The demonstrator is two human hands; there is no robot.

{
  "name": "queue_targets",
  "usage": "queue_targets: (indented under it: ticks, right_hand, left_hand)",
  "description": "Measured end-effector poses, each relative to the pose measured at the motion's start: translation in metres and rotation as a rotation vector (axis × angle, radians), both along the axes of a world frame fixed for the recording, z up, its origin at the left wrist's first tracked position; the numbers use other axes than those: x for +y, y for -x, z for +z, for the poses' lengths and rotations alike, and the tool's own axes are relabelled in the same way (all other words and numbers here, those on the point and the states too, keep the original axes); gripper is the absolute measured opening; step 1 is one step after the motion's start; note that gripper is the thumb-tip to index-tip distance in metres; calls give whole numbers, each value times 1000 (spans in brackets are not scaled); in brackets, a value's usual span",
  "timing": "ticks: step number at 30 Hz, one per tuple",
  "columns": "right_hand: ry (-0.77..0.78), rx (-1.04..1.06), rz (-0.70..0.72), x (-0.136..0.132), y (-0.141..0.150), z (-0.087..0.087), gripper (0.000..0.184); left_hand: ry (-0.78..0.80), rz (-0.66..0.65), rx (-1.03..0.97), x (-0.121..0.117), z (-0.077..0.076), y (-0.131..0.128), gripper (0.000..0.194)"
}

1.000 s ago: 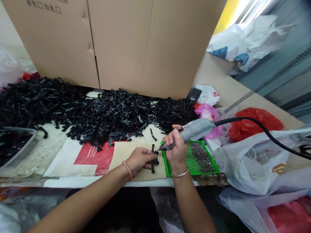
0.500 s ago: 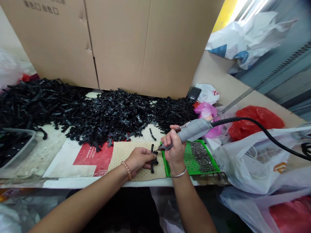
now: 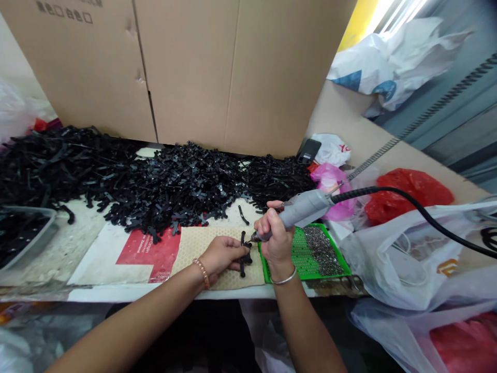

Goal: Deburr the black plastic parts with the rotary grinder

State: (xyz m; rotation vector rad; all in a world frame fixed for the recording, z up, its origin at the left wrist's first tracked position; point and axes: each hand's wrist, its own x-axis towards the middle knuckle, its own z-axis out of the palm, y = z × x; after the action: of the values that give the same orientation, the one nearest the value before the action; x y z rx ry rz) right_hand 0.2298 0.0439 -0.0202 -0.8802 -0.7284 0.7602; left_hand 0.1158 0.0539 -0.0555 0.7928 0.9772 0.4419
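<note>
Step, by the look: driver work on blk part [image 3: 243, 267], mid-mat [image 3: 190, 251] nr counter [image 3: 128, 293] front edge, L of grn tray [image 3: 264, 269]. L hand [image 3: 223, 254]: thumb + fingers pinched on part. R hand [image 3: 276, 233]: fingers wrapped round gray driver [image 3: 306, 208], tip at/just beside part; contact can't tell. Calls for firm pinch, tip lined up. Vs. 1 s ago: R hand + driver slightly further L; L hand, part approx. same.
</note>
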Motion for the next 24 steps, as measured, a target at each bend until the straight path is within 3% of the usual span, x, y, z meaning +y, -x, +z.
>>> queue_targets:
  ticks: [13, 16, 20, 24]
  right_hand:
    - [67, -102, 306, 9, 1, -2, 20]
    - [23, -91, 230, 2, 0, 6, 19]
    - [-66, -112, 6, -25, -20, 20, 17]
    - [7, -129, -191, -54, -47, 10, 18]
  left_hand:
    - [20, 53, 10, -1, -2, -2, 24]
    - [31, 48, -14, 1, 0, 0, 24]
    - [50, 23, -14, 3, 4, 1, 25]
    - [41, -19, 3, 3, 4, 2, 27]
